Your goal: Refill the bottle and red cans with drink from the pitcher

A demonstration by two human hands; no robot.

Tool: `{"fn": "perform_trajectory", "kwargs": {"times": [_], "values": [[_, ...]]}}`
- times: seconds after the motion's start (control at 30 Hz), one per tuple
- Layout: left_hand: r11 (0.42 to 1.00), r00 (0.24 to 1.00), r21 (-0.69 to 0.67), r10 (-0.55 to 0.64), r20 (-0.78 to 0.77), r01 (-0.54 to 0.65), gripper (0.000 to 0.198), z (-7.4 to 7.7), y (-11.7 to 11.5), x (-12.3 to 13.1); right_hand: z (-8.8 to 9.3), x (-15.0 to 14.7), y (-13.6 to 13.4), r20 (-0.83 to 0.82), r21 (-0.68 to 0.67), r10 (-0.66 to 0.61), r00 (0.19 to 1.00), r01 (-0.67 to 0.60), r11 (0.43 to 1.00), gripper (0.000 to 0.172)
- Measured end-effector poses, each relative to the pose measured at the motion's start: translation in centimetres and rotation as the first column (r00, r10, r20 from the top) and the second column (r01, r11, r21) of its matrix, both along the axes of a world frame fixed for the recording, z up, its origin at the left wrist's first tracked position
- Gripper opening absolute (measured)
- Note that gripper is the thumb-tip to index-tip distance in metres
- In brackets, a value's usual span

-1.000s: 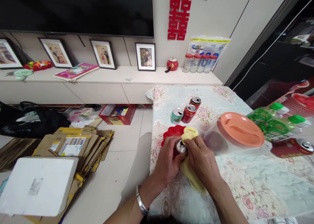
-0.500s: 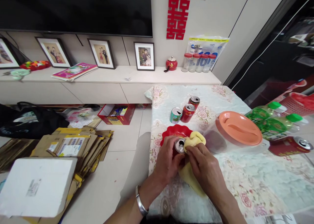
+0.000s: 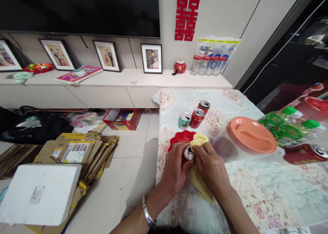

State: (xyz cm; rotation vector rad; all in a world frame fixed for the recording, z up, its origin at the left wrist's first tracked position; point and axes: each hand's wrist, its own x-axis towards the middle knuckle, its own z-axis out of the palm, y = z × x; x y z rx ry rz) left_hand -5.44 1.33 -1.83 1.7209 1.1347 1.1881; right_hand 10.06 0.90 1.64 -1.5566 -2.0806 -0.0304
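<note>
My left hand is wrapped round an upright opened can, its silver top facing up. My right hand pinches a yellow cloth against the can's rim; the rest of the cloth hangs below that hand onto the table. Partly hidden behind both hands is a red scalloped dish. Beyond it stand a green can, a red can and a darker can, all upright.
On the flowered tablecloth, a container with an orange lid stands right of my hands. Green-capped bottles and a large red can lie farther right. Flattened cardboard and a white box are on the floor, left.
My right hand and the bunched end of the cloth have shifted slightly left over the can's top. The view has moved a little; the other cans stand as before.
</note>
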Motion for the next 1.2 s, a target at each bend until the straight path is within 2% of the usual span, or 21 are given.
{"fn": "perform_trajectory", "kwargs": {"times": [0.4, 0.6, 0.8, 0.87, 1.0, 1.2], "values": [[0.999, 0.999, -0.039, 0.035, -0.004, -0.035, 0.046, -0.5, -0.3, 0.3, 0.4, 0.2, -2.6, -0.076, -0.018, 0.032, 0.997, -0.033, 0.999, 0.023], [0.999, 0.999, 0.005, 0.045, -0.022, -0.045, 0.044, -0.9, -0.4, 0.1, 0.6, 0.3, -3.0, -0.128, -0.022, 0.078, 0.989, -0.081, 0.996, 0.026], [0.993, 0.996, 0.076, 0.088, -0.021, -0.086, 0.047, -1.4, -1.0, 0.8, -0.4, 0.9, -2.4, -0.072, 0.021, 0.020, 0.997, -0.018, 1.000, 0.027], [0.995, 0.998, 0.077, 0.063, 0.020, -0.064, 0.050, -1.3, -1.2, 1.0, -0.7, 1.0, -2.2, -0.058, 0.024, 0.006, 0.998, -0.004, 1.000, 0.024], [0.998, 0.994, 0.024, -0.066, 0.091, 0.064, 0.062, -0.8, -1.0, 0.4, -1.1, 1.3, -1.8, -0.058, 0.023, 0.006, 0.998, -0.005, 1.000, 0.021], [0.975, 0.978, -0.135, -0.157, 0.134, 0.175, 0.066, 0.0, -0.1, -0.4, -1.1, 1.5, -2.1, -0.055, -0.004, 0.008, 0.998, -0.008, 1.000, 0.020]]}}
